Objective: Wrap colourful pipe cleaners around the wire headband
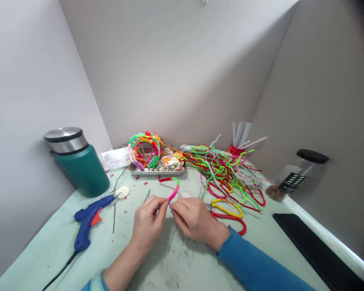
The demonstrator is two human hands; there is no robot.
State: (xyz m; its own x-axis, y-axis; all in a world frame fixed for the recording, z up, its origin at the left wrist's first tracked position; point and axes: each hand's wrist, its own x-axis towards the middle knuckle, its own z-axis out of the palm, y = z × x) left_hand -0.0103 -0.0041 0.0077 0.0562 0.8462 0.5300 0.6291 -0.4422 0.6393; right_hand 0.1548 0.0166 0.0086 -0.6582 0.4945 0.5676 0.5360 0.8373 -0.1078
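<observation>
Near its lower end, a banded pipe cleaner (174, 192) is pinched between the fingertips of the left hand (148, 218) and right hand (195, 218), its length curved beyond them; scissors (227, 216) are seen beside the right fingers.

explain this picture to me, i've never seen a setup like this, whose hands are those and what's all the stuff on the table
There is no machine here: a person works with two bare hands. The one picture comes from a camera worn on the head, looking forward and down, so the left hand and right hand appear as the wearer sees them. Both pinch the near end of a bent, fuzzy strip in red, green and pink.

On the pale green table, a blue glue gun and a teal bottle are at the left. Farther back, a metal tray holds colourful loops and small pieces; beside it is a heap of fuzzy stems. Scissors lie by the right hand.
</observation>
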